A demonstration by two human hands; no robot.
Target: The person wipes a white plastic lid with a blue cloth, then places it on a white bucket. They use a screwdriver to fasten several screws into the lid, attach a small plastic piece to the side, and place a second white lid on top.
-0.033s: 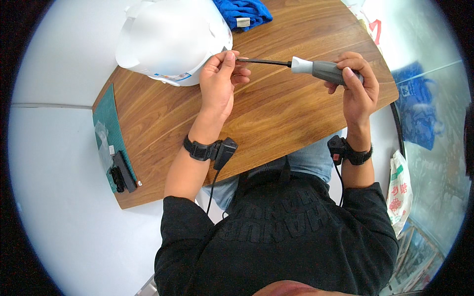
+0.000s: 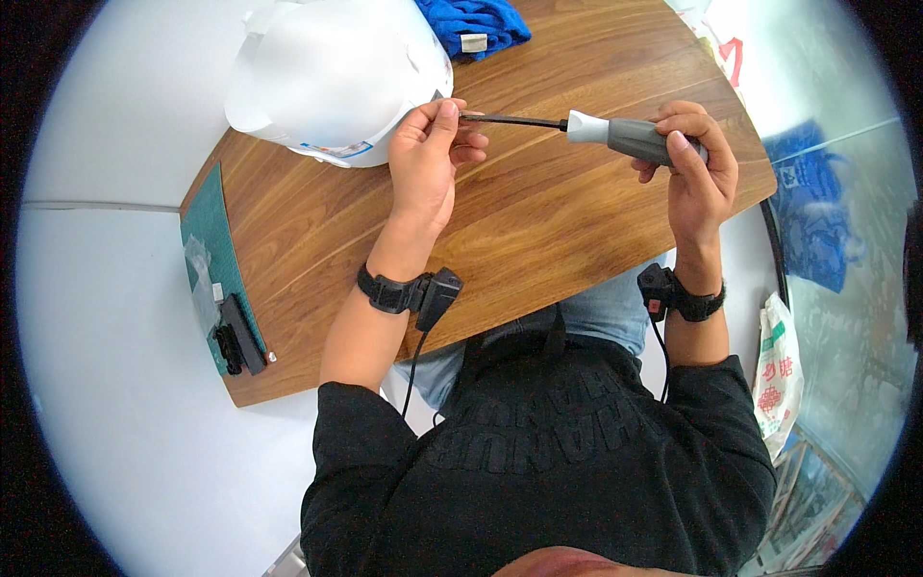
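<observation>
A screwdriver (image 2: 519, 120) with a grey and white handle and a dark thin shaft lies level between my hands, above the table. The fingers of my right hand (image 2: 694, 154) are wrapped round the back end of its handle. My left hand (image 2: 431, 144) is closed at the far end of the shaft, thumb and forefinger pinched there; the screwdriver's tip is hidden by them. A small dark grey edge shows just behind the left fingertips, and I cannot make out what it belongs to. Close behind that hand stands a white hard hat (image 2: 327, 77).
A blue cloth (image 2: 471, 27) lies beside the hat at the far edge of the wooden table (image 2: 538, 231). On the left, a green mat (image 2: 207, 207) bears a clear plastic bag (image 2: 200, 274) and a black oblong object (image 2: 243, 335). A white printed bag (image 2: 777, 375) is at the right, off the table.
</observation>
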